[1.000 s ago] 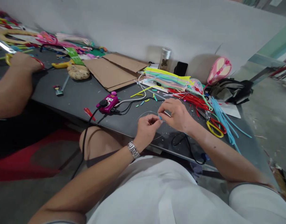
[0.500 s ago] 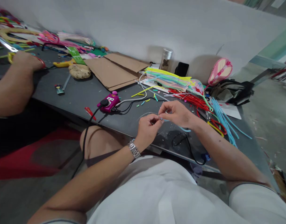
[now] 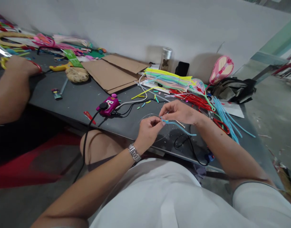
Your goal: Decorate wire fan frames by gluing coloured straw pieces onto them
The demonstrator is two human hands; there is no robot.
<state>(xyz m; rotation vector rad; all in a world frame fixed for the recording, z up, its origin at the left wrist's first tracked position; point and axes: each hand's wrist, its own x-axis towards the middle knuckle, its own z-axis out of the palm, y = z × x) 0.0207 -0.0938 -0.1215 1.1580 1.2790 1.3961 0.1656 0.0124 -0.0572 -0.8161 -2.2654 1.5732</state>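
A light blue pipe cleaner (image 3: 182,128) runs from between my fingertips and trails off to the right above the table. My left hand (image 3: 148,131), with a metal watch at its wrist, is closed in a pinch on its end and on a thin wire hoop (image 3: 168,133). From the other side my right hand (image 3: 180,113) pinches the same pipe cleaner, fingertips almost touching the left ones. Exactly how the pipe cleaner sits on the wire is hidden by the fingers. A thin pale stick (image 3: 180,123) shows just below my right hand.
Bundles of blue pipe cleaners (image 3: 227,117), red pipe cleaners (image 3: 193,98) and a multicoloured stack (image 3: 169,79) lie behind and right. A purple power adapter (image 3: 109,106), cardboard (image 3: 112,74) and a black cable (image 3: 191,148) are around. At left, a co-worker's hand (image 3: 20,66) holds scissors.
The blue pipe cleaner's tail shows more plainly now, stretching right below my right hand. My right hand's fingers have shifted slightly at the pinch. The view has turned slightly.
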